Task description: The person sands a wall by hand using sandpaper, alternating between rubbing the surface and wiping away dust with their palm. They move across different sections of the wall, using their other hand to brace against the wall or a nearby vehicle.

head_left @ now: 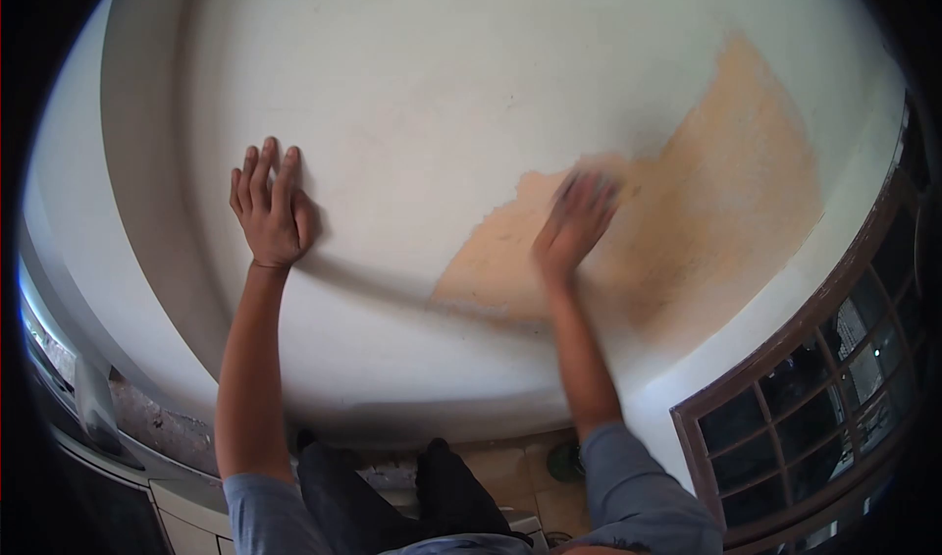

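My left hand (pixel 269 207) lies against the pale painted wall (pixel 392 113), its fingers stretched upward with nothing in them. On the right, my right hand (pixel 579 218) is smeared by motion over a bare orange-tan patch (pixel 736 182) in the paint. Something dark shows at its fingers, pressed to the wall near the patch's ragged upper left edge; its kind cannot be made out. Between my two hands runs a stretch of whitish paint, with a soft shadow under them.
A brown-framed window (pixel 775 408) with small panes stands at the lower right. To the left the wall ends in a projecting pale column (pixel 137 162). Below are my legs (pixel 353 506), a tiled floor (pixel 505 472), a dark green round object (pixel 565 462) and a cabinet-like surface (pixel 186 516).
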